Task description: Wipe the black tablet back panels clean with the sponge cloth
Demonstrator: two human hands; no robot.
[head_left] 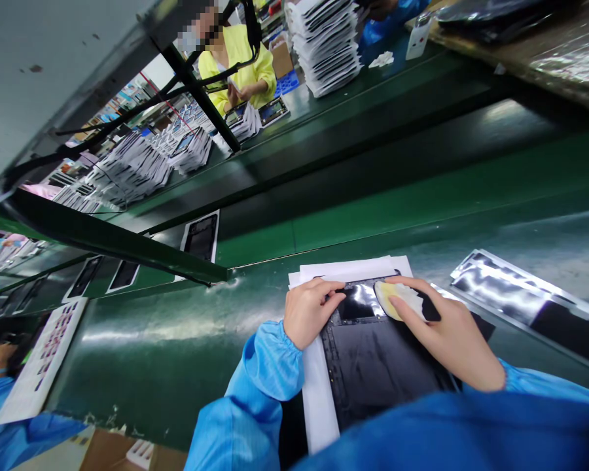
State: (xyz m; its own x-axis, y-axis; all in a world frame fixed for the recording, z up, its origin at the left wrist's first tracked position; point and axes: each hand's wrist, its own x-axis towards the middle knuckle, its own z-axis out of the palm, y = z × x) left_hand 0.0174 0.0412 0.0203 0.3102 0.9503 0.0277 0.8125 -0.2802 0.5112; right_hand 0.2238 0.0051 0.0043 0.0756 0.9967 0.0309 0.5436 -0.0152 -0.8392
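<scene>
A black tablet-like panel [373, 366] with a shiny strip near its far end lies on white sheets [319, 399] at the bench's near edge. My left hand [310, 313] is closed at the panel's far left corner, thumb and fingertips pinched on its edge. In my right hand [451, 333] is a yellowish-white wiping pad [400, 299] with a crumpled white part, gripped between thumb and fingers. The pad touches the far right part of the panel, beside the shiny strip. My right hand hides some of the panel's right edge.
Shiny film-covered panels [525, 301] lie to the right. Beyond the bench, a green conveyor [334, 226] carries black panels, one [201, 237] nearby. A green metal bar [118, 229] slants across the left. A co-worker in yellow [260, 62] sits opposite near tall stacks [324, 46]; another's blue sleeve [29, 438] is at left.
</scene>
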